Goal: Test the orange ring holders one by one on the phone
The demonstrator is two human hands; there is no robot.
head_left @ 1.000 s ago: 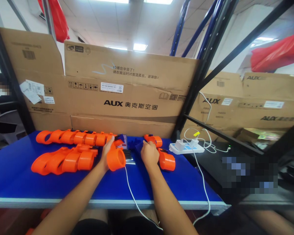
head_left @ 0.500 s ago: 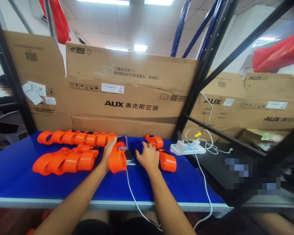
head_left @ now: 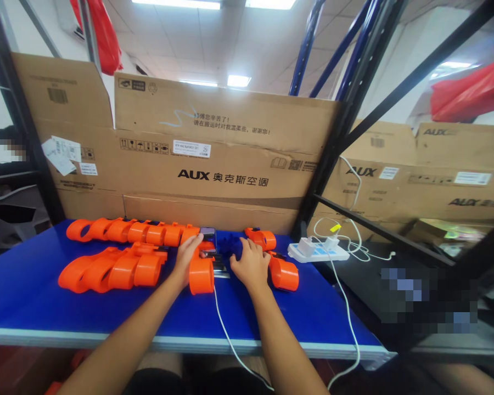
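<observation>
Left hand (head_left: pixel 185 260) grips an orange ring part (head_left: pixel 202 276) over the blue table (head_left: pixel 66 312); the right hand (head_left: pixel 251 264), apart, half hides dark-blue pieces (head_left: pixel 229 245), its hold unclear. Rowed orange cuffs (head_left: pixel 123 270) crowd the left.

The head view looks down across a table (head_left: pixel 57 312).

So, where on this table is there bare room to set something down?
Bare: between the front orange row and the front edge of the table; also between the right forearm and the white cable beyond it. Crowded: around the left hand and right hand, with orange ring and blue parts, and at the power strip.
</observation>
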